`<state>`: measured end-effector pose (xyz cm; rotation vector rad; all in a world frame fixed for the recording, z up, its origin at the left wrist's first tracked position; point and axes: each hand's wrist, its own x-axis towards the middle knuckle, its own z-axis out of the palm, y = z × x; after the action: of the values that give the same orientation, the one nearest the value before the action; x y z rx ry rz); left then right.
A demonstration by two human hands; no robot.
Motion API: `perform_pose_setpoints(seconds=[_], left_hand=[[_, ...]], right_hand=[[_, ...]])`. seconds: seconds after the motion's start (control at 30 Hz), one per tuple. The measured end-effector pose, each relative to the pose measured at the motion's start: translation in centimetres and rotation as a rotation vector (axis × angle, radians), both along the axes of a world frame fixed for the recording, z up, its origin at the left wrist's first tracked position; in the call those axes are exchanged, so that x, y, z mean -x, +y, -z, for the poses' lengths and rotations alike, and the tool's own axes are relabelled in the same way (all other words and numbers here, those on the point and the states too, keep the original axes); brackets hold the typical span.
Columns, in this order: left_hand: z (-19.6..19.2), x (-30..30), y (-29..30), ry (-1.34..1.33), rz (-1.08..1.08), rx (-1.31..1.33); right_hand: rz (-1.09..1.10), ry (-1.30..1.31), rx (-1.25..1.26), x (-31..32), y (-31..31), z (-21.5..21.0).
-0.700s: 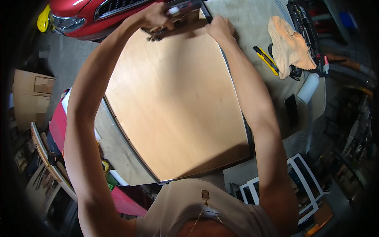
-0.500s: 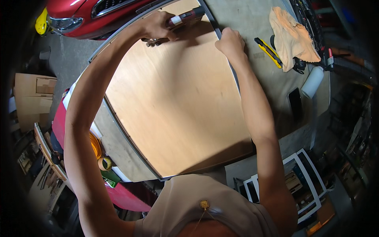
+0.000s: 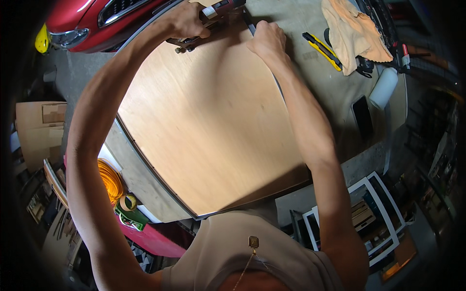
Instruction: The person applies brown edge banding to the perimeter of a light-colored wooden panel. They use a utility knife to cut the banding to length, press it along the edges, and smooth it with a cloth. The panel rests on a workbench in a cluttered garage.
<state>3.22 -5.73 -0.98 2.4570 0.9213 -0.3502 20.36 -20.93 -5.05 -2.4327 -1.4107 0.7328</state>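
A red car (image 3: pixel 73 19) is standing beyond the far left of a work table (image 3: pixel 335 106). On the table a pale wooden panel (image 3: pixel 208 131) is lying flat, with a dark frame strip (image 3: pixel 151 165) running along its left side. At the panel's far end, the person's left hand (image 3: pixel 187 22) is grasping a dark power tool (image 3: pixel 221 8), the fingers wrapping around its body. The right hand (image 3: pixel 268 40) is resting at the panel's far right edge, its fingers curling; whether they are clenching the edge cannot be told, as the fingertips are hidden. Right of the panel, a peach cloth (image 3: pixel 357 36) is lying crumpled, a pale cylinder (image 3: pixel 383 88) is lying near it, a black phone (image 3: pixel 362 117) is lying nearer the person, and a yellow-and-black cutter knife (image 3: pixel 322 51) is lying just beside the cloth.
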Motion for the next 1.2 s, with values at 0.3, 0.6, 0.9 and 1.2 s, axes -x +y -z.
perform_pose_setpoints(seconds=[0.3,0.6,0.9,1.2], left_hand=[[-2.7,0.3,-3.7,0.05,0.011,0.155],[-1.6,-0.9,-3.9,0.006,-0.055,0.121],[-2.7,3.1,-8.6,-0.022,-0.083,0.386],[-2.2,1.6,-11.8,-0.04,0.083,0.269]], right_hand=[[0.0,-0.023,0.096,0.0,0.4,-1.0],[-0.047,-0.049,0.127,0.0,1.0,0.3],[0.025,0.067,0.081,-0.3,-4.8,-1.1],[0.135,0.068,0.035,0.0,-9.0,0.3]])
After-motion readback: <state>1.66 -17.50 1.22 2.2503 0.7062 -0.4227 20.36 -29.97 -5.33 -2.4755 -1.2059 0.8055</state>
